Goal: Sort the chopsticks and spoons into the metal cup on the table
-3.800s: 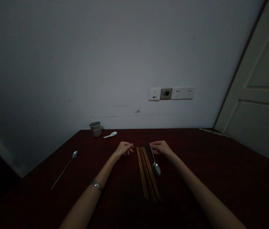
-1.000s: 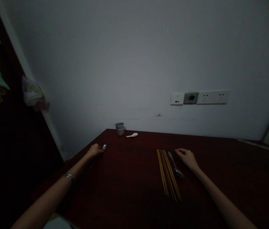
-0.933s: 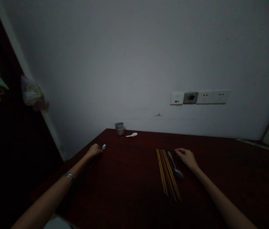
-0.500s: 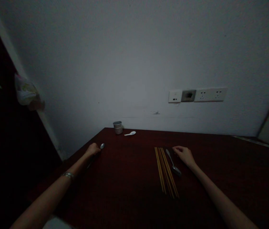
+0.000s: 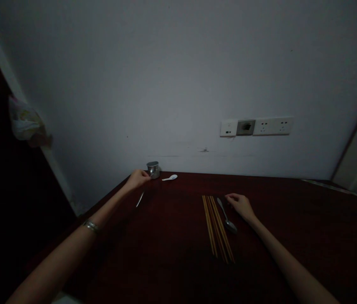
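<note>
My left hand [image 5: 139, 178] pinches a metal spoon [image 5: 139, 199] by its handle. The spoon is tilted, its bowl in front of the small metal cup [image 5: 153, 169] at the back of the table; whether it touches the cup I cannot tell. A white soup spoon [image 5: 170, 177] lies just right of the cup. My right hand [image 5: 241, 205] rests on the table with loosely bent fingers and nothing visible in them. Left of it lies another metal spoon [image 5: 230, 224], bowl towards me, beside a row of several wooden chopsticks [image 5: 218, 228].
The dark red table [image 5: 172, 236] meets a grey wall [image 5: 172, 84] at the back. Sockets and switches [image 5: 271, 126] are set in the wall at the right. A plastic bag [image 5: 26, 120] hangs at the left by a dark door.
My left hand has moved forward and right with the metal spoon, bringing its bowl up to the cup. My right hand stays in place beside the other spoon. The view has shifted slightly.
</note>
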Demonstrator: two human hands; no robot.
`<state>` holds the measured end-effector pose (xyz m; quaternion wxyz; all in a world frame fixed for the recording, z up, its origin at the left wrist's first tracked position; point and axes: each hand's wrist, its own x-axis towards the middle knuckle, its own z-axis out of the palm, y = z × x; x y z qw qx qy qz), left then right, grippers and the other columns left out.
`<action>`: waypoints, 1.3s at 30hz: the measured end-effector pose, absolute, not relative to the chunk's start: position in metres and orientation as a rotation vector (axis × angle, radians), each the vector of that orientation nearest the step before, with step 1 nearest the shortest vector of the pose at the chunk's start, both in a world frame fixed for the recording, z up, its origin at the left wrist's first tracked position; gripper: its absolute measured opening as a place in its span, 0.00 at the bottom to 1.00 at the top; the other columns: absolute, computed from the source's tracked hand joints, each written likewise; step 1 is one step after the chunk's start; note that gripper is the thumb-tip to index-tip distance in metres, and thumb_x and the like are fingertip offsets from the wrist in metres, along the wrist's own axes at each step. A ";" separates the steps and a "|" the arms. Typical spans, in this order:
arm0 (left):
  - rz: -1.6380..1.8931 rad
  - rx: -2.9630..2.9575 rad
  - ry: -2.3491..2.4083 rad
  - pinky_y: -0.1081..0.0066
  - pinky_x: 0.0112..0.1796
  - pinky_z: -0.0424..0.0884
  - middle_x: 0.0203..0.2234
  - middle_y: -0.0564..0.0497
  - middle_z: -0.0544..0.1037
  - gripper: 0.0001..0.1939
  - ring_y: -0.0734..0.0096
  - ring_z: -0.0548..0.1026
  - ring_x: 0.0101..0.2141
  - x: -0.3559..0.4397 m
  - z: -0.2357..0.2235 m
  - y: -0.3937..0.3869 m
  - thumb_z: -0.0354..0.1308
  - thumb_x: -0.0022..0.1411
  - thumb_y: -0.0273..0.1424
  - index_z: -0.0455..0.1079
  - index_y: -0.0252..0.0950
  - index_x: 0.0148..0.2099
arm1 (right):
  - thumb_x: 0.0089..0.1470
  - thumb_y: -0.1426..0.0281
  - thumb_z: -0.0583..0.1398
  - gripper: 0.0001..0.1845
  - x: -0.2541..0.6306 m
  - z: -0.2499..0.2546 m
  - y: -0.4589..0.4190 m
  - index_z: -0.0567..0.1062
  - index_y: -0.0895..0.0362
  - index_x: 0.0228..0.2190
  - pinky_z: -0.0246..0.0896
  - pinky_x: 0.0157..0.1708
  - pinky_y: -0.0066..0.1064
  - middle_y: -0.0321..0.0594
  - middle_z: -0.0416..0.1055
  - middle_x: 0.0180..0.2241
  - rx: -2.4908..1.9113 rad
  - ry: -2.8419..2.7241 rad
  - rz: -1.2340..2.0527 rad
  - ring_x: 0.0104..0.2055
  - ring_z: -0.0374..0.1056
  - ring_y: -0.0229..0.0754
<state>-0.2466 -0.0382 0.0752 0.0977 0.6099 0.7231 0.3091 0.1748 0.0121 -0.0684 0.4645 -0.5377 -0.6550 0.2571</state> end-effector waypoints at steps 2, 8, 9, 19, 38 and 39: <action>0.989 1.888 2.034 0.76 0.21 0.55 0.15 0.53 0.69 0.09 0.76 0.64 0.18 -0.211 0.089 -0.037 0.57 0.44 0.33 0.72 0.32 0.22 | 0.42 0.59 0.56 0.19 0.173 -0.067 0.011 0.76 0.62 0.26 0.54 0.18 0.26 0.38 0.68 0.16 -1.289 -1.579 0.666 0.17 0.62 0.36; 1.071 2.002 1.740 0.76 0.23 0.58 0.17 0.52 0.71 0.09 0.76 0.66 0.21 -0.111 0.095 -0.032 0.57 0.44 0.32 0.73 0.30 0.25 | 0.41 0.58 0.59 0.19 0.166 -0.046 0.005 0.75 0.63 0.29 0.54 0.15 0.24 0.38 0.69 0.19 -1.214 -1.429 0.838 0.17 0.62 0.34; 1.092 2.000 1.711 0.76 0.24 0.58 0.18 0.52 0.71 0.09 0.76 0.66 0.21 -0.098 0.092 -0.030 0.57 0.44 0.31 0.73 0.30 0.26 | 0.40 0.58 0.59 0.19 0.163 -0.038 0.003 0.75 0.62 0.29 0.54 0.15 0.23 0.38 0.69 0.19 -1.191 -1.432 0.870 0.17 0.62 0.34; 1.230 1.930 1.586 0.76 0.23 0.59 0.17 0.52 0.72 0.11 0.74 0.68 0.21 -0.041 0.057 -0.001 0.56 0.45 0.34 0.75 0.31 0.26 | 0.40 0.64 0.63 0.17 0.104 0.018 -0.036 0.71 0.61 0.33 0.63 0.21 0.23 0.40 0.72 0.25 -0.936 -1.516 1.326 0.25 0.69 0.35; 1.461 1.494 1.286 0.80 0.12 0.53 0.11 0.59 0.63 0.13 0.83 0.59 0.11 -0.054 0.072 -0.008 0.59 0.46 0.36 0.68 0.31 0.31 | 0.48 0.67 0.56 0.09 0.093 0.025 -0.044 0.70 0.61 0.28 0.62 0.14 0.20 0.36 0.68 0.20 -1.079 -1.578 1.060 0.20 0.65 0.32; 1.475 1.492 1.280 0.80 0.12 0.53 0.12 0.58 0.65 0.14 0.83 0.59 0.11 -0.054 0.074 -0.009 0.59 0.46 0.37 0.68 0.31 0.31 | 0.48 0.66 0.56 0.10 0.098 0.032 -0.045 0.71 0.61 0.28 0.62 0.14 0.20 0.36 0.68 0.20 -1.079 -1.577 1.002 0.20 0.65 0.32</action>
